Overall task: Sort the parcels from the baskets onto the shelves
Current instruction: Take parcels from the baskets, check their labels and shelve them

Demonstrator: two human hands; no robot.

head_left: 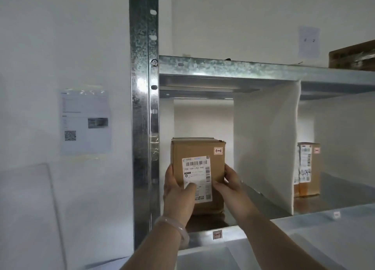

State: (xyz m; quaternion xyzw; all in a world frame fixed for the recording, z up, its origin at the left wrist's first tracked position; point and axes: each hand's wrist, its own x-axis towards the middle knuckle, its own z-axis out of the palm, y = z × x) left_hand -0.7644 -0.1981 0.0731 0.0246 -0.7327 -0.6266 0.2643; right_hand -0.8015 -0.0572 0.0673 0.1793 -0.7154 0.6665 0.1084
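Held the cardboard parcel (197, 154) upright in the leftmost bay of the shelf (255, 198), between the steel post (142, 127) and the white divider (263, 148), label (197, 168) facing out. Gripped it from both sides, with the left hand (177, 194) curled round the left edge, thumb across the label, and the right hand (229, 184) curled round the right edge. Could not tell contact between base and shelf floor. Judged the placing nearly done. Best finished by lowering flat, sliding straight back a little, steering clear of post and divider, and leaving the barcode readable from the front, as on the other parcel (308, 168) standing in the next bay. Worth easing both grips off together to avoid tipping so tall a box.
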